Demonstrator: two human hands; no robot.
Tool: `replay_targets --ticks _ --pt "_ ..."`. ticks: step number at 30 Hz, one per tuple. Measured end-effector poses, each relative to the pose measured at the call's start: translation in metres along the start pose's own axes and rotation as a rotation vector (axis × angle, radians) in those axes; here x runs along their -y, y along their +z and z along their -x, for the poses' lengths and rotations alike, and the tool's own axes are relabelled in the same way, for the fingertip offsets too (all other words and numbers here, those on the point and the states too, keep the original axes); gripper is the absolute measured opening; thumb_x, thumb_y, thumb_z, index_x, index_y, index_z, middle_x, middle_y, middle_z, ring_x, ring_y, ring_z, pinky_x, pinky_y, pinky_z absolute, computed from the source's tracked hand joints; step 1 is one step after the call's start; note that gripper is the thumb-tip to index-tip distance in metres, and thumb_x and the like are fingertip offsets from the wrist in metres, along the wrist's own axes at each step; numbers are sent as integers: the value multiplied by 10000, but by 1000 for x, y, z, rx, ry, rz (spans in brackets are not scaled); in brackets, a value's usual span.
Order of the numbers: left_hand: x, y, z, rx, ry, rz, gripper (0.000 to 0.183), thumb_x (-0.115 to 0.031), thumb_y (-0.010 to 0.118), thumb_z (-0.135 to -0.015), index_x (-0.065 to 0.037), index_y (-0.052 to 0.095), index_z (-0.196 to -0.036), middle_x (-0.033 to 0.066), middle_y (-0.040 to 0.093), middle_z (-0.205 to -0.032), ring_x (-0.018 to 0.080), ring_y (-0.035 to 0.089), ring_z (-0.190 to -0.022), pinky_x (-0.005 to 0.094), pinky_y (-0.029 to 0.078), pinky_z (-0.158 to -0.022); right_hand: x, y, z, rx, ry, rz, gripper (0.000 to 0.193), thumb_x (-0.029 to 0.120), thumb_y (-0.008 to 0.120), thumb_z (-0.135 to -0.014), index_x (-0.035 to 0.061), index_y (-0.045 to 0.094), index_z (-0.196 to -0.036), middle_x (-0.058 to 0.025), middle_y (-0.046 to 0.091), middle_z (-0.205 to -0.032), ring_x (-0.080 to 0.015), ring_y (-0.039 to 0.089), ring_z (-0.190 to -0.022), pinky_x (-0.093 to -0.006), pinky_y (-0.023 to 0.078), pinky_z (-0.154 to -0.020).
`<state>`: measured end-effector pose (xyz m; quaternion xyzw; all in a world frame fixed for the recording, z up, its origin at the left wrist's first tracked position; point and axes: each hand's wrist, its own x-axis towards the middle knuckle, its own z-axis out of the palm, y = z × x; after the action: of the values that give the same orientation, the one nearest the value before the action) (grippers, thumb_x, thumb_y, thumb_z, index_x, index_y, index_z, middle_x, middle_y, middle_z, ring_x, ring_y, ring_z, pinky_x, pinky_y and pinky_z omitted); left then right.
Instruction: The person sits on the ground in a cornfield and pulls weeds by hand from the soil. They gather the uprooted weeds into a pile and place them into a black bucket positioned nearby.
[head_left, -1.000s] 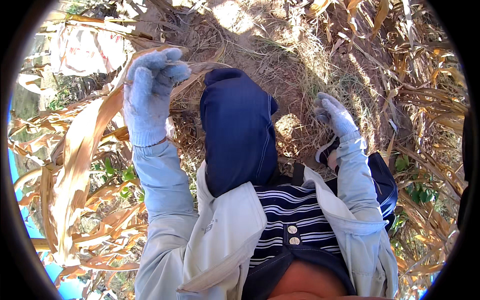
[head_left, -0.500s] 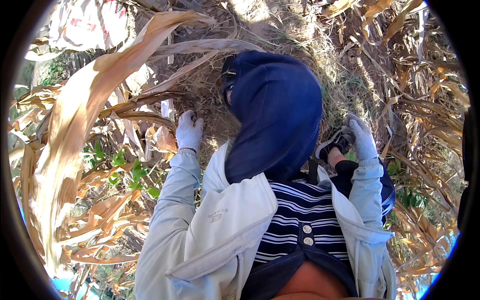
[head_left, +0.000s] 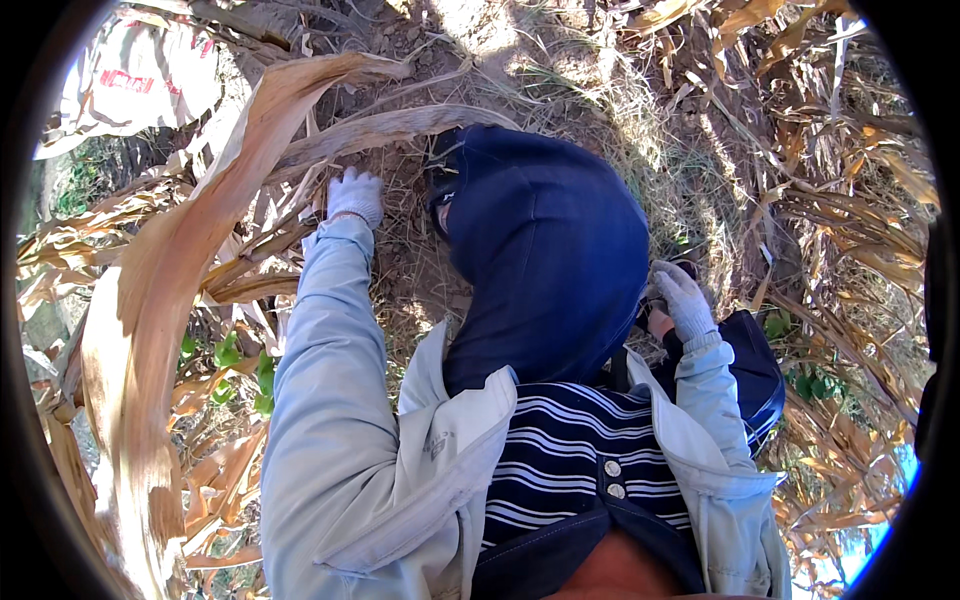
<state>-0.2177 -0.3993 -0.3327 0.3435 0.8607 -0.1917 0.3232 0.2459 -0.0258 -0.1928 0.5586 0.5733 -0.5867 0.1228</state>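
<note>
My left hand (head_left: 356, 196), in a whitish knit glove, is stretched forward among dry corn leaves. Its fingers bend down and away, and whatever lies inside them is hidden. Brown, dry corn stalks and leaves (head_left: 250, 262) stand close by its left side. A long curled corn leaf (head_left: 150, 300) arches across the left of the view. My right hand (head_left: 683, 302), gloved the same way, hangs beside my dark blue trouser leg (head_left: 550, 230). Loosely curved and apart, its fingers hold nothing that I can see.
A white sack with red print (head_left: 135, 80) lies at the far left. Bare soil and dry grass (head_left: 660, 150) run ahead between the rows. More dry corn plants (head_left: 850, 230) line the right side. Green leaves (head_left: 228, 352) grow low on the left.
My left hand has moved forward and slightly left, into the dry leaves. My right hand has come down and left, nearer my leg. The view has shifted slightly.
</note>
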Motion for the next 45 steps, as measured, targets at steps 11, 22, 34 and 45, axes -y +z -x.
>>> replay_targets --ticks 11,22,34,45 --pt "-92 126 130 35 -241 1037 568 -481 495 -1071 -24 676 -1356 309 685 -1297 479 626 -1259 509 488 -1082 -34 9 -9 129 -142 34 406 247 596 -1081 -3 638 -1398 -62 704 -1125 -141 644 -1008 -309 523 -903" --pt "-131 301 245 122 -200 917 523 -499 569 -1037 -22 660 -1231 299 717 -1189 466 679 -1166 558 527 -998 -29 22 -13 263 -188 10 450 274 600 -1100 -35 596 -1427 -79 718 -1182 -137 657 -1016 -275 530 -872" --pt "-75 266 244 -140 -628 909 857 -593 696 -944 22 524 -1515 337 475 -1568 460 440 -1476 507 373 -1207 2 39 43 64 -280 799 487 415 631 -1023 78 678 -1372 -168 737 -1284 -357 704 -1177 -408 546 -1013" --pt "-50 125 160 -299 -81 1081 760 -546 679 -976 15 569 -1477 290 534 -1515 406 496 -1421 473 401 -1180 6 43 56 84 -338 874 499 401 596 -1011 88 660 -1395 -193 742 -1258 -379 700 -1166 -454 541 -1017"
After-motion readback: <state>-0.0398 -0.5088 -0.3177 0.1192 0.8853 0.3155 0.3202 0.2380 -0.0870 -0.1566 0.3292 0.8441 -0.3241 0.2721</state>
